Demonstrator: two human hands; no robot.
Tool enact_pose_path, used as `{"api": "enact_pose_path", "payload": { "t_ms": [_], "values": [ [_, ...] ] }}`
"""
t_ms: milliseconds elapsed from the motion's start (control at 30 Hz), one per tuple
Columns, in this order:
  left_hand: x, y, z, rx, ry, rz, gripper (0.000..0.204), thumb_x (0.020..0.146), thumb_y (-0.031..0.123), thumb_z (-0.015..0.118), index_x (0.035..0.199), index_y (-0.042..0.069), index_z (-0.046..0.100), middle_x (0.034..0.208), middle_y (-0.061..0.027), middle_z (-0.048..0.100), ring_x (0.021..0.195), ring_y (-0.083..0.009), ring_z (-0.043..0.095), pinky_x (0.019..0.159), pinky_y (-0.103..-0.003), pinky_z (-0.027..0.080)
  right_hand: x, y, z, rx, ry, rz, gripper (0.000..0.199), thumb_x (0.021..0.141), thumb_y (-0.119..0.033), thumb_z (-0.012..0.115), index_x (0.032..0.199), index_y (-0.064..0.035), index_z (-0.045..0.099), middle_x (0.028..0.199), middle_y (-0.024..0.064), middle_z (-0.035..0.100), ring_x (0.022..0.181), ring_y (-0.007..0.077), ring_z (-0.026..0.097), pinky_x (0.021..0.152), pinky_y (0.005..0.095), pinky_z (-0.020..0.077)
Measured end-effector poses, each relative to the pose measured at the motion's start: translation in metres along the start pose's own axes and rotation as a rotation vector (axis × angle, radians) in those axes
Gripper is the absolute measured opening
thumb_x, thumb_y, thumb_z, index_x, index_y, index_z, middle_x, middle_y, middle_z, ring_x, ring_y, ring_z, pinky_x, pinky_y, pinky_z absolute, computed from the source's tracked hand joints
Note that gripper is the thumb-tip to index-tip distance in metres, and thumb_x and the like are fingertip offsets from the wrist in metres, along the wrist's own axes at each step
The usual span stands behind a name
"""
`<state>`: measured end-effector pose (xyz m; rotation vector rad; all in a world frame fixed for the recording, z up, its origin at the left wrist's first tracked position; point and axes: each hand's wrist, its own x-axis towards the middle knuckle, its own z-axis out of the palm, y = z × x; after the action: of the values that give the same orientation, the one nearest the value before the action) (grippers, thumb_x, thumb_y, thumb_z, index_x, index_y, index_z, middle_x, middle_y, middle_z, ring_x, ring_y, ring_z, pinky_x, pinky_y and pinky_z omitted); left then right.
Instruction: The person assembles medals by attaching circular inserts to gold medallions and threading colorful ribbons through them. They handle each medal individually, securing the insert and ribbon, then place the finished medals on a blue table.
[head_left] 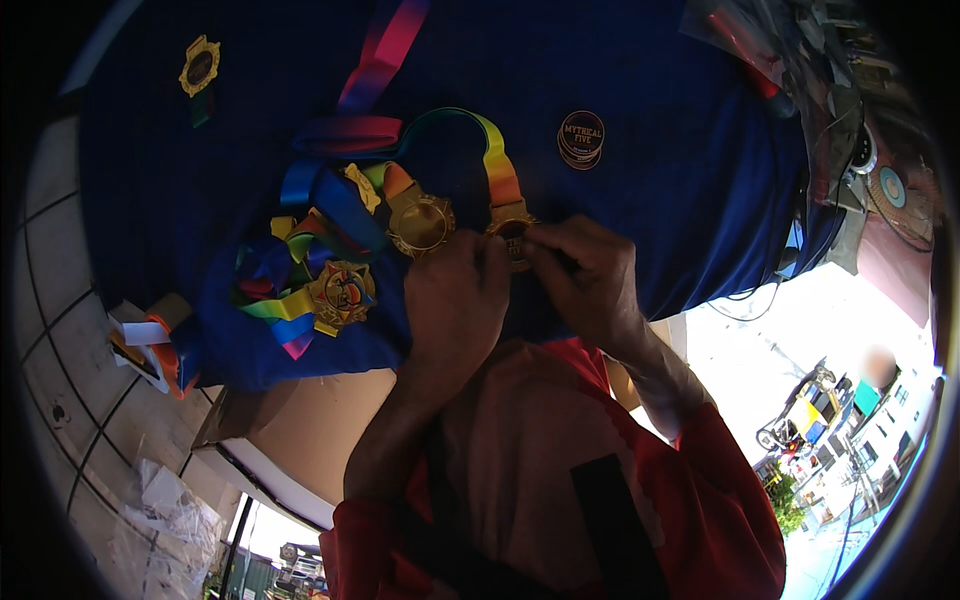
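A gold medal with a dark round centre lies on the blue cloth between my hands, its rainbow ribbon curving up and away. My left hand is closed, with thumb and fingers pressed to the medal's left edge. From the other side, my right hand pinches at the medal's right edge; its fingertips partly cover the rim. Just left of my left hand lies another gold medal with a plain, shiny centre. Beyond my right hand sits a small stack of dark round stickers.
A tangled heap of coloured ribbons lies to the left, with a finished-looking medal at its near side. One more medal rests far left. An open cardboard box stands below the table edge. Clutter and a small fan stand right.
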<state>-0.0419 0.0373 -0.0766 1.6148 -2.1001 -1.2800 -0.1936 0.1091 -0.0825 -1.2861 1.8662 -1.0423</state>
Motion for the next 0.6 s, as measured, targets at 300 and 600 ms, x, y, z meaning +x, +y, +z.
{"api": "enact_pose_path", "payload": {
  "t_ms": [300,600],
  "values": [
    [0.0,0.001,0.0,-0.011,0.007,0.009,0.029,0.098,0.02,0.066,0.083,-0.005,0.067,0.068,-0.0176,0.067,0.06,-0.0281,0.068,0.059,-0.039,0.051,0.001,0.0,0.002,-0.057,0.013,-0.038,0.017,0.087,0.002,0.074,0.105,0.0001,0.076,0.081,0.0122,0.067,0.068,0.0188,0.067,0.06,0.0301,0.05],
    [-0.01,-0.007,0.001,-0.009,0.144,0.37,0.036,0.088,0.014,0.077,0.118,0.002,0.062,0.095,-0.0186,0.071,0.08,-0.0323,0.073,0.066,-0.039,0.056,0.001,-0.004,-0.001,-0.135,0.014,-0.058,0.017,0.086,0.0,0.073,0.103,-0.0017,0.075,0.081,0.0123,0.062,0.066,0.0237,0.065,0.057,0.0342,0.0484]
  ]
}}
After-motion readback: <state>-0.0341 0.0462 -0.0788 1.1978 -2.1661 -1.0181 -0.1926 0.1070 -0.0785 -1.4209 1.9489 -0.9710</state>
